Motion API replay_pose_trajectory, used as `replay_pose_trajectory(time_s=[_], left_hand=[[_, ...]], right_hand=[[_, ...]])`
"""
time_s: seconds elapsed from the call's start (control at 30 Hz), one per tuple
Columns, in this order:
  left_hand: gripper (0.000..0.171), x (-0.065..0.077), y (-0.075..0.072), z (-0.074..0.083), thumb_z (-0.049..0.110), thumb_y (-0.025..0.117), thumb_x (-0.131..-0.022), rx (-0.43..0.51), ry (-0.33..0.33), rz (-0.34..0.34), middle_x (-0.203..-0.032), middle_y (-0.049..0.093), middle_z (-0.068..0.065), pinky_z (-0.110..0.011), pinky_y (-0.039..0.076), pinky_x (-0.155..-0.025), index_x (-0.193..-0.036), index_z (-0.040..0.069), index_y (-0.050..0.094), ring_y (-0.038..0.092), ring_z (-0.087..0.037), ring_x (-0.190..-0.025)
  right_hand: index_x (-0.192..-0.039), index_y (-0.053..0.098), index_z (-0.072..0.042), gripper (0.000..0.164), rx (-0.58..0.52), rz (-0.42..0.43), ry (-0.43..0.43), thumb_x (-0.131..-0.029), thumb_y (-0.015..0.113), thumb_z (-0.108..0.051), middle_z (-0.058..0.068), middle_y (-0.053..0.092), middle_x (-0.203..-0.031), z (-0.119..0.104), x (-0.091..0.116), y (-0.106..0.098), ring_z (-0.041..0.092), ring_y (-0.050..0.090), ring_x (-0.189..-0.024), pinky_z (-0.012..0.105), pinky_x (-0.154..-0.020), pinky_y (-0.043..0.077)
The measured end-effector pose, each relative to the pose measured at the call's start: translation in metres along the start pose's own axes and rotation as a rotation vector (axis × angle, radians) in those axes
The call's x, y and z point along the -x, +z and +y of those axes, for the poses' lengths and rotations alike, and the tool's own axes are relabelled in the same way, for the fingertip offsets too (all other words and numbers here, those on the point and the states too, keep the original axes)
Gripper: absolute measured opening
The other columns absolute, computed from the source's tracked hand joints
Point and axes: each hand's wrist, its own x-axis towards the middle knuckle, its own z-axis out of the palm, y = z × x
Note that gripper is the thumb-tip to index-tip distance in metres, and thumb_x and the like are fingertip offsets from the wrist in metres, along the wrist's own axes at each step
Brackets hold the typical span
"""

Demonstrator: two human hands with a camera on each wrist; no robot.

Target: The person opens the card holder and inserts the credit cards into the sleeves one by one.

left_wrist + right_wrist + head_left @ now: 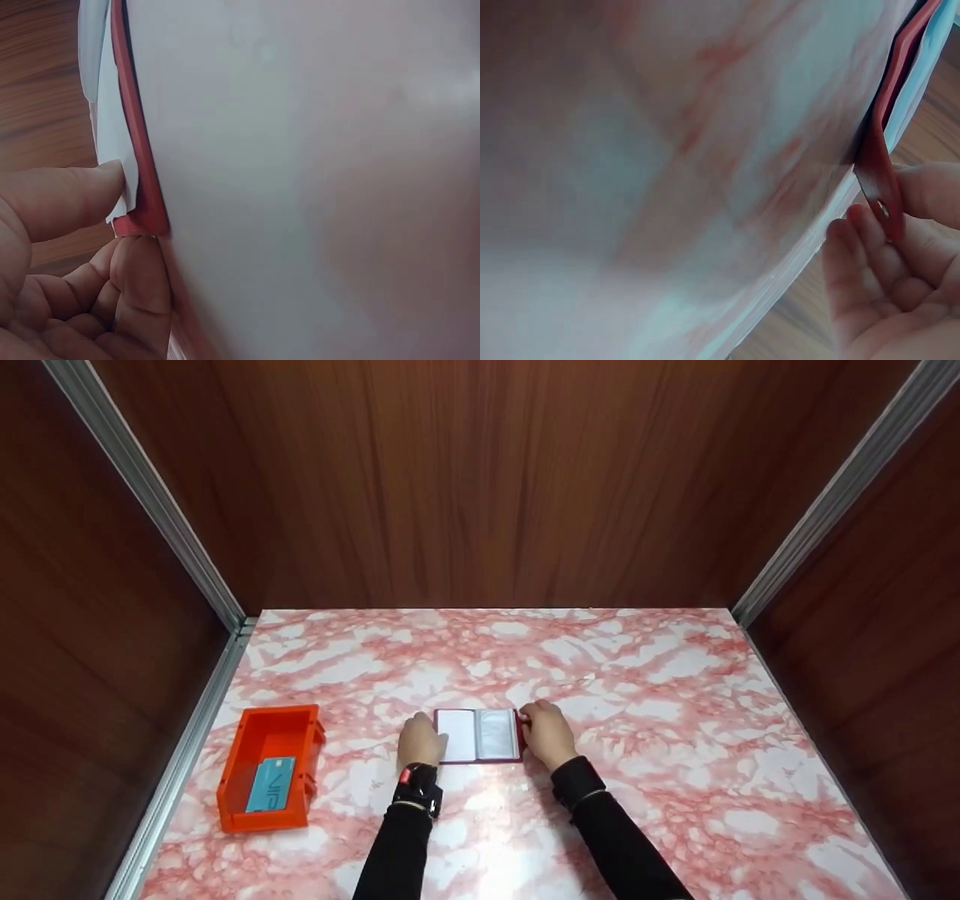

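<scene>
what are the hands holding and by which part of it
An open red-covered booklet: the left hand grips its left edge, the right hand its red strap.

The left hand [421, 741] and right hand [550, 733] both pinch

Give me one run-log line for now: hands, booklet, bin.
Left hand: grips red booklet by left side | Right hand: pinches its strap | Booklet: open between hands | Orange bin: blue cards inside
</scene>
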Motion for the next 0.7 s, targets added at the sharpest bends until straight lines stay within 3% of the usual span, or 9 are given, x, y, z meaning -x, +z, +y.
replay_pose_trajectory(time_s=[0.3, 0.7], left_hand=[[0.024, 0.0, 0.002, -0.002, 0.006, 0.079, -0.072, -0.004, 0.014, 0.02, -0.079, 0.061, -0.019, -0.052, 0.05, -0.076, -0.079, 0.001, 0.056, 0.064, -0.043, -0.081], [0.026, 0.0, 0.0, 0.0, 0.007, 0.081, -0.073, -0.008, 0.007, 0.007, -0.082, 0.062, -0.02, -0.051, 0.051, -0.078, -0.082, -0.001, 0.057, 0.063, -0.042, -0.082]], right_hand=[[-0.097, 0.072, 0.001, 0.015, 0.012, 0.028, -0.106, -0.082, 0.074, 0.003, 0.013, 0.061, -0.088, -0.006, -0.003, 0.01, 0.035, 0.062, -0.082, 0.046, -0.075, 0.053], [-0.095, 0.075, -0.004, 0.014, 0.092, 0.037, -0.115, -0.083, 0.072, 0.001, 0.01, 0.058, -0.084, -0.012, -0.003, 0.013, 0.032, 0.059, -0.077, 0.045, -0.066, 0.052]])
